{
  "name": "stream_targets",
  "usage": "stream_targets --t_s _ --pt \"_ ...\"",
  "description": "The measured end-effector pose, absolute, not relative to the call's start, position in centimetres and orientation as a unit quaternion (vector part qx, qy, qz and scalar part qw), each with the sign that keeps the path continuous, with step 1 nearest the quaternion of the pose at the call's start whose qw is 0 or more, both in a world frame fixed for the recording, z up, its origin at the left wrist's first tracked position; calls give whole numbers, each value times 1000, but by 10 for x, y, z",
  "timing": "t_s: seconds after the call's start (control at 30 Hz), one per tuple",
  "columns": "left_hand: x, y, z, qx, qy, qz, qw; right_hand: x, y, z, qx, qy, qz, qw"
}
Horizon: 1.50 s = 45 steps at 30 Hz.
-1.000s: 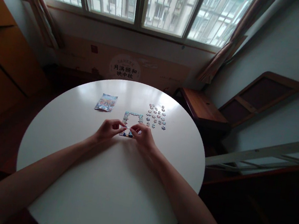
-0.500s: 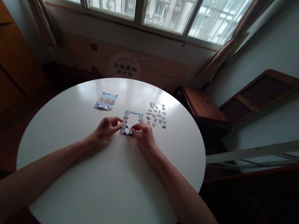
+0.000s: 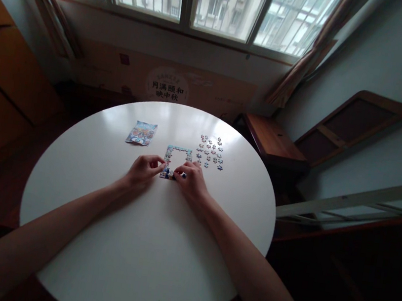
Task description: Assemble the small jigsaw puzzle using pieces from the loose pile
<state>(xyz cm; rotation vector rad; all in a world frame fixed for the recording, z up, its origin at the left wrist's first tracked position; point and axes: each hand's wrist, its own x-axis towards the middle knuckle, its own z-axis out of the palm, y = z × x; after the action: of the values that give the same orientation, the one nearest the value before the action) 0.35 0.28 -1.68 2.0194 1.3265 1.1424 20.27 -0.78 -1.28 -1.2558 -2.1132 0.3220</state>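
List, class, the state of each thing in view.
Multicoloured rectangular jigsaw, partly assembled, middle open
Small multicoloured jigsaw pieces, loose, spread out
Bluish rectangular printed sheet, picture side up
Pinkish fabric curtains, drawn aside
Left grip, fingers curled, at jigsaw's left edge
Right grip, fingers curled, over jigsaw

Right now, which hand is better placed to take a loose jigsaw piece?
Probably the right hand: it's nearer the loose jigsaw pieces; the partial jigsaw separates the left hand from them.

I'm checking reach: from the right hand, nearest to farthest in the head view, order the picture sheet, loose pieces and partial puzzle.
1. Partial puzzle: at the right hand.
2. Loose pieces: beyond, rightward.
3. Picture sheet: beyond, leftward.
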Motion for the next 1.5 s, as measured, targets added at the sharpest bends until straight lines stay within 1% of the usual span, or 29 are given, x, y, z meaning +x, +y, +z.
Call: stream_targets --t_s 0.5,0.63,0.9,1.4,1.5 --pt "3 3 -18 739 482 408 236 203 -8 -15 -478 -807 125 323" --pt "3 2 -17 738 481 410 235 204 -8 -16 -473 -804 126 337" --pt "5 0 -18 759 441 398 267 204 -5 -14 -459 -781 130 403" --pt "5 -2 -16 761 444 403 247 202 -5 -13 -458 -765 138 431" --pt "4 0 -16 756 452 408 239 202 -5 -14 -446 -764 158 439"
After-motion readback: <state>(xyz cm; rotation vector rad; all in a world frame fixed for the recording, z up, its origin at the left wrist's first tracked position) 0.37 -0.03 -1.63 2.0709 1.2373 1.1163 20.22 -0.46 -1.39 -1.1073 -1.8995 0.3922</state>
